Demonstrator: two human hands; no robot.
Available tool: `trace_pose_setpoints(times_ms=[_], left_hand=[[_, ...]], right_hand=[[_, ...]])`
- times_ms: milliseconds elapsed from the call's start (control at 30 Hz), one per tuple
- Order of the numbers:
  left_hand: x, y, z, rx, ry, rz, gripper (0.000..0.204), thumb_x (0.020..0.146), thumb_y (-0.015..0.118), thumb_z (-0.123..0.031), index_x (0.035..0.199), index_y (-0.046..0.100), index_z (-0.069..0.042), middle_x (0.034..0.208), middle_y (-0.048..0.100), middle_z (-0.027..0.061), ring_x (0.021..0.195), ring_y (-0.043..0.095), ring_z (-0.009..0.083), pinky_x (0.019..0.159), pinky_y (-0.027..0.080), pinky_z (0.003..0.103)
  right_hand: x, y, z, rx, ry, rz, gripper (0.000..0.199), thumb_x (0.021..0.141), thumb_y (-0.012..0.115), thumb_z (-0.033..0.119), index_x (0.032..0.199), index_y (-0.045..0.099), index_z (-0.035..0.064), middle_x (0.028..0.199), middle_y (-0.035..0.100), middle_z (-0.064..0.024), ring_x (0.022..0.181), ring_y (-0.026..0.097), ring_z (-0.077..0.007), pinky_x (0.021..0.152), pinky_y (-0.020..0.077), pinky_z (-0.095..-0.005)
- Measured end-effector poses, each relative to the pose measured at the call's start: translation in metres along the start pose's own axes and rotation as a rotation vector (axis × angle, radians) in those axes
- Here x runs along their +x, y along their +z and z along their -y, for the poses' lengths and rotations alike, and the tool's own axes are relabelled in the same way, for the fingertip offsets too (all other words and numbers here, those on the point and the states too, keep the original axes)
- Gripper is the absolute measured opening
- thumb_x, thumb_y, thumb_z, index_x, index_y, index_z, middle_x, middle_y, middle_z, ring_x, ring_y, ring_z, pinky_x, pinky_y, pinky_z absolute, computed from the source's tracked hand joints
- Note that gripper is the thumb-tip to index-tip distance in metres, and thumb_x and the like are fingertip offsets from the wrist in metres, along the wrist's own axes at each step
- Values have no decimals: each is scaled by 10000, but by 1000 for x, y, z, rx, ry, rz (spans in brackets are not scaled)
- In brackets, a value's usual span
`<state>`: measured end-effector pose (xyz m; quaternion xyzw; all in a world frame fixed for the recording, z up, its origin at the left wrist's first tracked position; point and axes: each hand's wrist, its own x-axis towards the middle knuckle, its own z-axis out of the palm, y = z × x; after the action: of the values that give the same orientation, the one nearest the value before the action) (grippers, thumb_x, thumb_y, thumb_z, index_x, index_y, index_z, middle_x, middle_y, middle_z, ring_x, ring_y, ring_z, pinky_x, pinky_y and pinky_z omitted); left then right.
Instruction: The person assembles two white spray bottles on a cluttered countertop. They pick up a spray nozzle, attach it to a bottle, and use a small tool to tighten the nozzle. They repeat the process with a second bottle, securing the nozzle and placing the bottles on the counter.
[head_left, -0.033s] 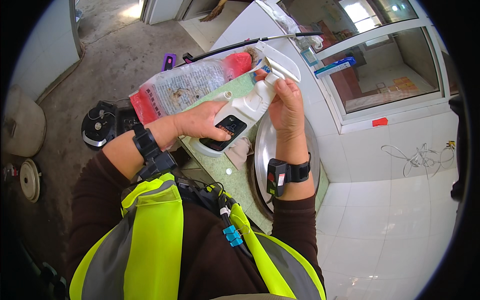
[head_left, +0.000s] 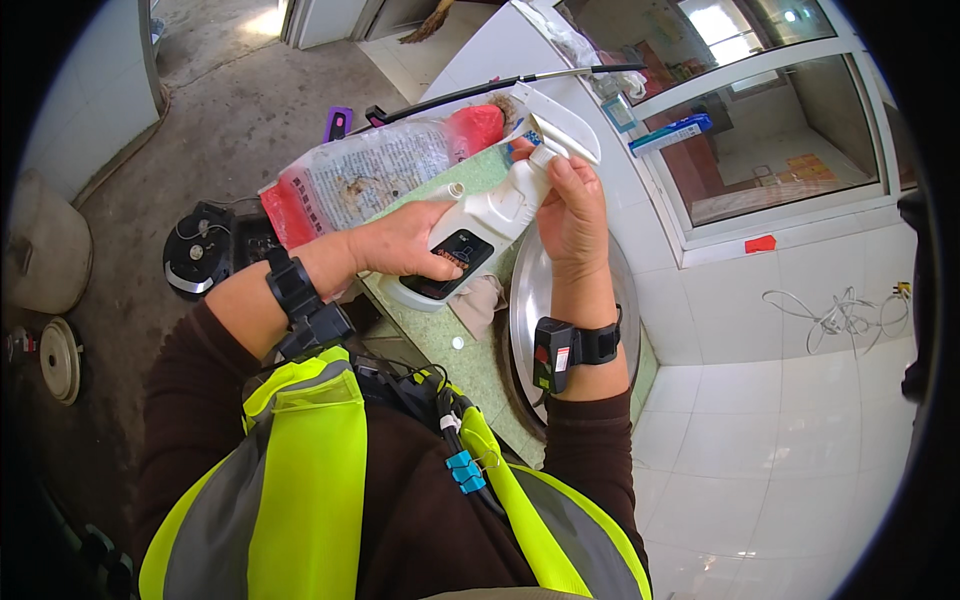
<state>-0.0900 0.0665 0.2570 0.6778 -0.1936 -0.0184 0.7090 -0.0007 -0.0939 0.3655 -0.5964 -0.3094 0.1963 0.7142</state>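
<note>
White spray bottle (head_left: pixel 478 232) lies tilted above the green worktop (head_left: pixel 470 370), with the left hand (head_left: pixel 405 243) wrapped around its labelled lower body and the right hand (head_left: pixel 572 205) pinching its trigger head (head_left: pixel 560 130) with closed fingers. Behind the bottle lies a red-ended printed plastic bag (head_left: pixel 375 175); its contents cannot be made out. Just right of the bottle sits a round metal lid (head_left: pixel 527 300), with a crumpled cloth (head_left: pixel 480 305) under the bottle's base.

the printed bag (head_left: pixel 370 175) and steel basin (head_left: pixel 530 300) crowd the green counter (head_left: pixel 480 375); floor tiles (head_left: pixel 800 470) lie open.
</note>
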Motion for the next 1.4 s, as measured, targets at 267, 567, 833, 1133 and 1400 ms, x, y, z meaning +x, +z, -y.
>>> trace_pose_setpoints(times_ms=[267,567,833,1133,1400], left_hand=[[5,1,9,42,42,-126,440,663,702,-184,1048,567,-22,901,631,88,835,587,163,797,462,292],[9,-4,7,93,47,-123,447,653,710,-211,1027,565,-15,887,629,106,821,597,197,787,466,308],[12,-4,12,206,25,-224,506,650,701,-174,1103,539,-16,931,620,99,849,586,180,797,465,301],[12,-16,12,261,112,-200,448,621,706,-202,1005,577,-11,882,643,138,812,623,233,771,477,323],[13,-11,21,265,108,-245,440,619,706,-217,983,579,-5,873,634,169,807,624,298,755,482,357]], right_hand=[[0,4,-10,94,-47,-105,415,866,633,183,1214,522,-15,1134,621,-127,1066,583,-206,939,432,-312],[2,5,-14,213,-21,-126,376,889,605,226,1189,532,12,1118,623,-120,1025,593,-191,908,453,-304],[9,8,-29,89,-50,-232,418,807,718,153,1151,544,-7,1088,630,-96,970,592,-151,876,444,-269],[6,0,-8,89,-68,34,431,915,523,279,1226,516,-19,1166,596,-162,1103,543,-227,1005,347,-338],[7,1,-23,-67,-135,-198,447,813,706,163,1201,539,17,1085,614,-63,999,554,-157,917,391,-309]])
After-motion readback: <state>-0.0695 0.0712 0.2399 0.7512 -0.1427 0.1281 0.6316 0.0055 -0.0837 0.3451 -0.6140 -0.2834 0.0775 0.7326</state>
